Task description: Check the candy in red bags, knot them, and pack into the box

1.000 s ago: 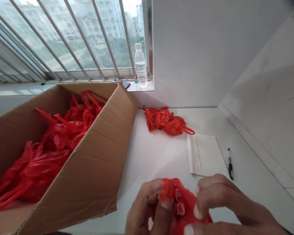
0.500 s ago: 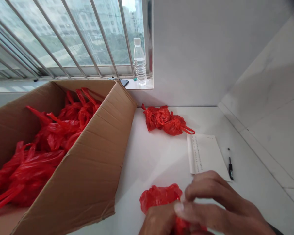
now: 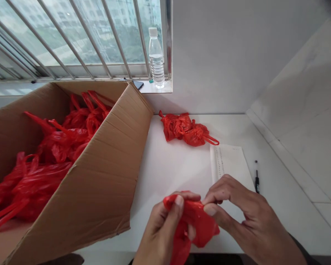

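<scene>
— What's furthest left?

— An open cardboard box (image 3: 99,176) on the white table (image 3: 176,169), stuffed with loose red bags (image 3: 57,147).

— And your hands?

— My left hand (image 3: 160,232) has thumb and fingers closed around a crumpled red bag (image 3: 194,221), low over the near edge of the table, just right of the box. My right hand (image 3: 245,217) pinches the top of the same bag between thumb and forefinger, right next to my left thumb.

— Further back?

— A water bottle (image 3: 156,59) stands on the windowsill. Below it, near the wall, lies a bundle of knotted bags (image 3: 186,129), well apart from my hands. To the right is a printed sheet (image 3: 228,162), its near corner hidden by my right hand, then a pen (image 3: 256,176) just beside it.
</scene>
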A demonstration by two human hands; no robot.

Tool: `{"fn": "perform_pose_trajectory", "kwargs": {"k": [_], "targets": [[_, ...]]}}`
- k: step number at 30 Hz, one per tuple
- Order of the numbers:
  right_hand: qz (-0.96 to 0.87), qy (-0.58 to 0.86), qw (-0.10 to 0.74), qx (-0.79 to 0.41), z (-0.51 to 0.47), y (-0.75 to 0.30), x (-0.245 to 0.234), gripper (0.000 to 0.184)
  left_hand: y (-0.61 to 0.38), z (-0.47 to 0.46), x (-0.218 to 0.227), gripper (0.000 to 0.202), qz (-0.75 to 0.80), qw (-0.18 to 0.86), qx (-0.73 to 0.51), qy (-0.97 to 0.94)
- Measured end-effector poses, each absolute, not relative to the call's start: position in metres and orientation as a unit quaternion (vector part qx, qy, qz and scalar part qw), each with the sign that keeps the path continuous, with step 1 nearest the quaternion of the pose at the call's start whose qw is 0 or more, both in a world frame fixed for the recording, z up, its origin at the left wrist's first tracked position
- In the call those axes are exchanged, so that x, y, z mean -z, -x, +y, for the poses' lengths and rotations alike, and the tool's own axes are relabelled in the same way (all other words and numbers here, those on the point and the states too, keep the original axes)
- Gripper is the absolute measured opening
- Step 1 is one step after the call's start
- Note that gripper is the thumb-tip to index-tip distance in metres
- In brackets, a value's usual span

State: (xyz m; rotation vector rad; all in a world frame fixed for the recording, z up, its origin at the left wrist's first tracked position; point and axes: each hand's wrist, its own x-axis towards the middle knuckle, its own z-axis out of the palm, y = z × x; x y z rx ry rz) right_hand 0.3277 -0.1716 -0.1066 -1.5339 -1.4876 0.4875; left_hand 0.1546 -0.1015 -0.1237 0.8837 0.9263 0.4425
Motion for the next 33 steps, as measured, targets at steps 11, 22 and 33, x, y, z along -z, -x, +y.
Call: {"fn": "perform_pose_trajectory", "kwargs": {"k": [11, 22, 33], "targets": [[-0.645, 0.55, 0.45, -0.28, -0.165, -0.325, 0.127, 0.04, -0.142, -0.086, 0.128, 0.016, 0.29, 0.781, -0.183, -0.522], [-0.548, 0.524, 0.401, -0.514, -0.146, -0.332, 0.152, 0.03, -0.139, -0.084, 0.164, 0.043, 0.203, 0.311, -0.359, -0.856], [-0.566, 0.597, 0.41, -0.395, -0.15, -0.335, 0.161, 0.017, -0.119, -0.084, 0.183, 0.05, 0.194, 0.224, -0.305, -0.905]]}}
